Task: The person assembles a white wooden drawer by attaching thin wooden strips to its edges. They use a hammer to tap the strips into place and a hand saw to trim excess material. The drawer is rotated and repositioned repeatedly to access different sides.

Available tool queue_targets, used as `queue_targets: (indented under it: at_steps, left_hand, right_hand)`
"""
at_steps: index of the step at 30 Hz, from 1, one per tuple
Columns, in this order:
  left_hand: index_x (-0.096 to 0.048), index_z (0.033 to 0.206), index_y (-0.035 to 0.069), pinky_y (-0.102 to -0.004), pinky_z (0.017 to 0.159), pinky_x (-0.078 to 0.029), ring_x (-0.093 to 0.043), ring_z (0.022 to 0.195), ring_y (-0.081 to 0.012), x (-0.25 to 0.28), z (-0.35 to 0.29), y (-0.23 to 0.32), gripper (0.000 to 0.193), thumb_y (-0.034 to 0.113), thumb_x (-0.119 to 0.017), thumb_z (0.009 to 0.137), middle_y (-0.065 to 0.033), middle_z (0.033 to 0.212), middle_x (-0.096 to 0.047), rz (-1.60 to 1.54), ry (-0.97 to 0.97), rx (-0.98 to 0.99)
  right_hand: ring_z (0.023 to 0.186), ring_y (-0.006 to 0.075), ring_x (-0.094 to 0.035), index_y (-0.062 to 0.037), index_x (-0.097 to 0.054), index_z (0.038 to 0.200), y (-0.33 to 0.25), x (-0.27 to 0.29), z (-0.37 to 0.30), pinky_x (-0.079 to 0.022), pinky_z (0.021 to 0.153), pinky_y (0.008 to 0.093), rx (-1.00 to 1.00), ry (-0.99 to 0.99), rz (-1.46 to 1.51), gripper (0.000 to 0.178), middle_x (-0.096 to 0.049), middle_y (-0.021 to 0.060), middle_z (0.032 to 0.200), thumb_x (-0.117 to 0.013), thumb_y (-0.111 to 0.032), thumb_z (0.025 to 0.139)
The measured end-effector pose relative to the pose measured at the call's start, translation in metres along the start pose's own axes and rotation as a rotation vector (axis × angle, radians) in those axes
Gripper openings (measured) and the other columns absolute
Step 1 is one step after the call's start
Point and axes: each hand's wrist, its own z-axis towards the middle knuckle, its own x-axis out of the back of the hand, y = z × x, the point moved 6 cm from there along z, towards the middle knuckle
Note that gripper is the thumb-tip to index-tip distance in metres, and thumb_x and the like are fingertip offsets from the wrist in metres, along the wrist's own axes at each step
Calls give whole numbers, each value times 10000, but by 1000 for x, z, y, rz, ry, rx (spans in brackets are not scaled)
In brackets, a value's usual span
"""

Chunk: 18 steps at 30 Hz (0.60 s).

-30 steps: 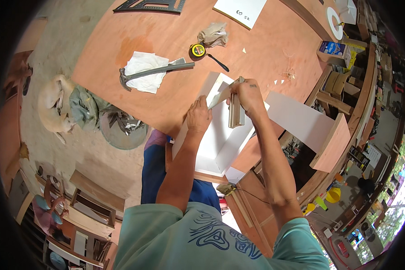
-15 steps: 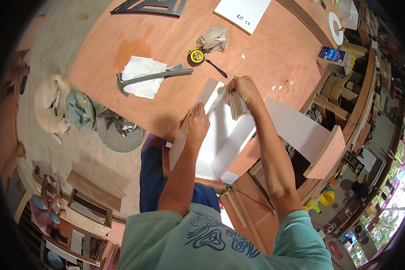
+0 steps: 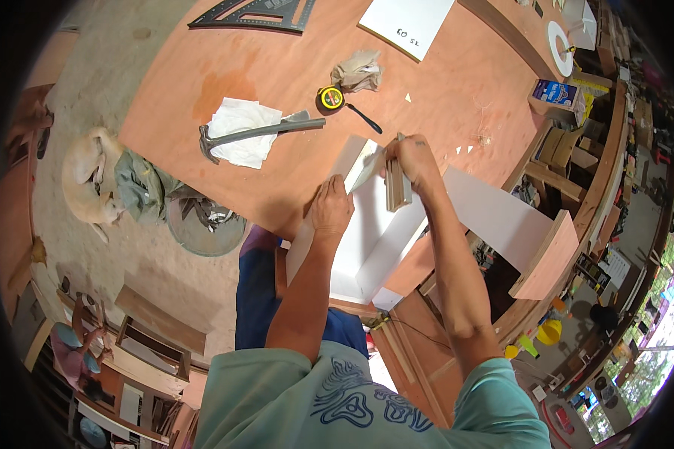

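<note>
Extending away from the body at the near edge of the counter (image 3: 438, 105), the white box (image 3: 389, 247) slants rightward along its long axis. Left hand (image 3: 332, 206): fingers together over the left wall; grip cannot be determined. Right hand (image 3: 413, 159): closed around a grooved block (image 3: 398, 193), nearer the far end.

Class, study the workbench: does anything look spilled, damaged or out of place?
A darker orange patch shows on the tabletop beyond the hammer, like a spill or stain; small white scraps lie strewn farther right.
</note>
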Motion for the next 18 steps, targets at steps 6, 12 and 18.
queue_targets:
  at_steps: [6, 12, 18]
  left_hand:
    - [-542, 1212, 5, -401, 774, -559, -656, 977, -298, -3, 1, -1, 497, 146, -746, 781, -150, 1037, -666, 35, 16, -3]
    - [-539, 1207, 6, -392, 810, -549, -654, 981, -298, -3, 2, -1, 484, 151, -737, 790, -144, 1053, -659, 37, 4, 8]
    - [-535, 1191, 6, -374, 886, -539, -640, 1049, -278, -3, 4, 1, 465, 172, -725, 800, -132, 1139, -657, 61, -86, 66]
  right_hand:
    - [481, 263, -600, 57, -561, 622, 4, 1, 25, -487, 478, 380, -9, -51, 110, 149, -587, 178, 609, -508, -57, 700]
    - [484, 251, -593, 60, -608, 641, 3, 2, 38, -508, 502, 376, -73, -85, 58, 185, -622, 191, 592, -490, -66, 706]
    - [471, 312, -568, 54, -479, 731, 19, 2, 48, -493, 442, 453, -12, -8, 188, 90, -511, 164, 685, -534, -7, 694]
